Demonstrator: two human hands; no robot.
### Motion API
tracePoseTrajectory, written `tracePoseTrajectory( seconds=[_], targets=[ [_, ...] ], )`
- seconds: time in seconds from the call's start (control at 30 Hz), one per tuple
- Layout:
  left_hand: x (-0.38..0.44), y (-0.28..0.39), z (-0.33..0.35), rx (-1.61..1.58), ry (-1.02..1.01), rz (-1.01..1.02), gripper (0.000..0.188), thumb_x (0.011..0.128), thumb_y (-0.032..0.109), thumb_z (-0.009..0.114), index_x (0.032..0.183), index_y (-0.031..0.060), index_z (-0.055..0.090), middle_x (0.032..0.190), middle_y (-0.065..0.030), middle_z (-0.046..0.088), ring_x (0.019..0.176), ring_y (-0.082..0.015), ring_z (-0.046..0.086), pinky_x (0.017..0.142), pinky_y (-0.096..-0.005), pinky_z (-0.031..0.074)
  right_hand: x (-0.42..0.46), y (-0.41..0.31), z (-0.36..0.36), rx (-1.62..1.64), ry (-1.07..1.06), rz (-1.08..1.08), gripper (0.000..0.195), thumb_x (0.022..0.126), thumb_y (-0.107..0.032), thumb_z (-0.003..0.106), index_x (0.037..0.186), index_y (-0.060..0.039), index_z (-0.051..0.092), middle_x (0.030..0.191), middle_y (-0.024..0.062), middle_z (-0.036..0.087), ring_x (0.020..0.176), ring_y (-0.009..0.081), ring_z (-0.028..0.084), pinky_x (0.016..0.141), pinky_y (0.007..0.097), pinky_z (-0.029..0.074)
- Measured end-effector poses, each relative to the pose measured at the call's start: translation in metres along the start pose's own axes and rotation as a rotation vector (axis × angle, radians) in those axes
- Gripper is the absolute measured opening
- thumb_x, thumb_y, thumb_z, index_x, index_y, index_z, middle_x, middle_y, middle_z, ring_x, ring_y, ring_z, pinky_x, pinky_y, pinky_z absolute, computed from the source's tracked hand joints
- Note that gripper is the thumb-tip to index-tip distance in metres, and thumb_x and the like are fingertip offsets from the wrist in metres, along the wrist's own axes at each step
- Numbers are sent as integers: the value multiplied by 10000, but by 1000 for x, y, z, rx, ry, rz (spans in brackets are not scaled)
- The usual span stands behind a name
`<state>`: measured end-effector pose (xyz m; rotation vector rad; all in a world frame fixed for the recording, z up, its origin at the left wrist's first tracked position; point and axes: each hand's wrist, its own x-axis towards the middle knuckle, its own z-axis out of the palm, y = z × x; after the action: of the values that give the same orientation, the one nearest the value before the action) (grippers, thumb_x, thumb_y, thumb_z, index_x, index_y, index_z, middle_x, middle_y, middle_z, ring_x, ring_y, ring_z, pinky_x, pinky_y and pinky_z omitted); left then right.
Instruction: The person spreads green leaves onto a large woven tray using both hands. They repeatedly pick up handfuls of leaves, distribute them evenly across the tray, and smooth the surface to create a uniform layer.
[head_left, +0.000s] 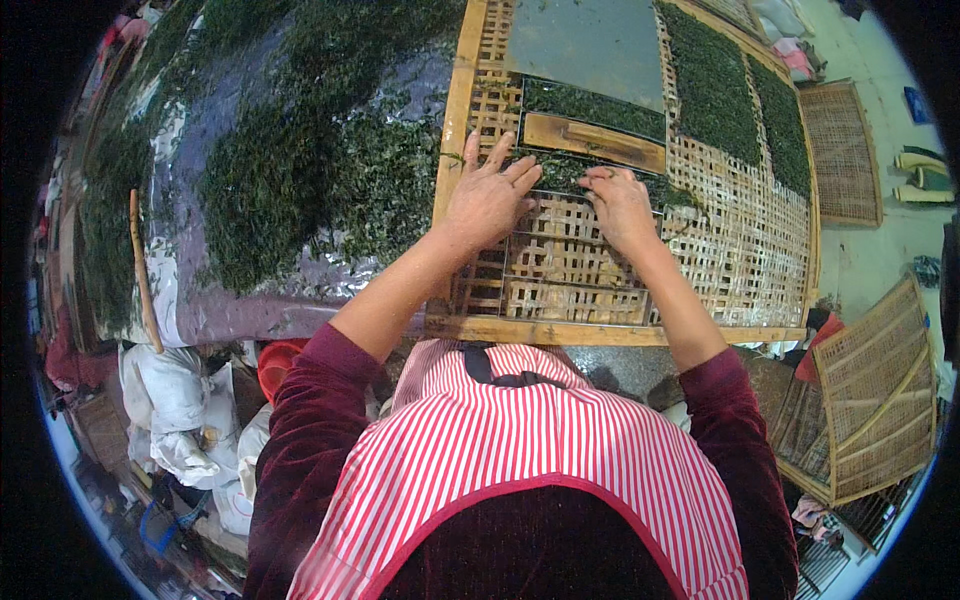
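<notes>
A woven bamboo rack (742, 247) with a wooden border lies before me, with a thin metal frame (576, 282) divided by crossbars on it. My left hand (491, 196) rests with spread fingers at the left end of a strip of dark green seaweed (559, 174) in the frame. My right hand (621, 202) has its fingertips bent together on the same strip, to the right; whether it pinches any seaweed cannot be told. Just beyond both hands a wooden block with a raised grip (594, 141) lies between two seaweed strips. Farther off is a grey flat sheet (585, 45).
Loose seaweed (285, 195) is heaped on a purplish plastic sheet (262, 311) at left, near a wooden stick (142, 270). Pressed seaweed sheets (712, 82) cover the rack's far right. White sacks (172, 397) and a red basin (276, 364) are below left; woven racks (874, 405) stand at right.
</notes>
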<state>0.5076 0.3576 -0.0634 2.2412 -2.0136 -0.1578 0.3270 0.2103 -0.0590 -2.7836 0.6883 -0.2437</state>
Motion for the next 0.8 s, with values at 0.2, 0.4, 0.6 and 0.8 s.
tracePoseTrajectory(
  seconds=[0.2, 0.4, 0.6, 0.8],
  targets=[
    [2, 0, 4, 1, 41, 48, 509, 909, 343, 616, 1367, 141, 525, 1439, -34, 500, 1444, -316, 289, 1167, -629, 64, 3, -24, 6, 57, 166, -140, 351, 838, -107, 634, 1187, -119, 661, 1256, 25, 634, 1197, 267, 541, 987, 461, 405],
    [-10, 1, -3, -68, 131, -8, 532, 867, 316, 655, 1354, 131, 547, 1448, -31, 499, 1447, -305, 292, 1165, -619, 58, -1, -22, 13, -42, -105, -31, 369, 893, -125, 598, 1262, -107, 611, 1361, 31, 568, 1324, 259, 442, 1113, 485, 291],
    [-7, 13, 14, 84, 74, -67, 457, 901, 307, 594, 1299, 82, 590, 1382, -49, 534, 1451, -329, 263, 1167, -634, 31, -8, -20, 8, -80, -142, -25, 384, 882, -116, 622, 1266, -123, 611, 1366, 40, 558, 1340, 268, 424, 1131, 532, 238],
    [-5, 17, 4, -2, 16, -140, 396, 906, 241, 557, 1245, 45, 609, 1393, -111, 526, 1437, -334, 296, 1153, -660, 58, 9, -46, -15, -146, -252, -41, 283, 877, -148, 634, 1152, -89, 671, 1237, 63, 633, 1250, 276, 507, 1125, 535, 243]
  ],
)
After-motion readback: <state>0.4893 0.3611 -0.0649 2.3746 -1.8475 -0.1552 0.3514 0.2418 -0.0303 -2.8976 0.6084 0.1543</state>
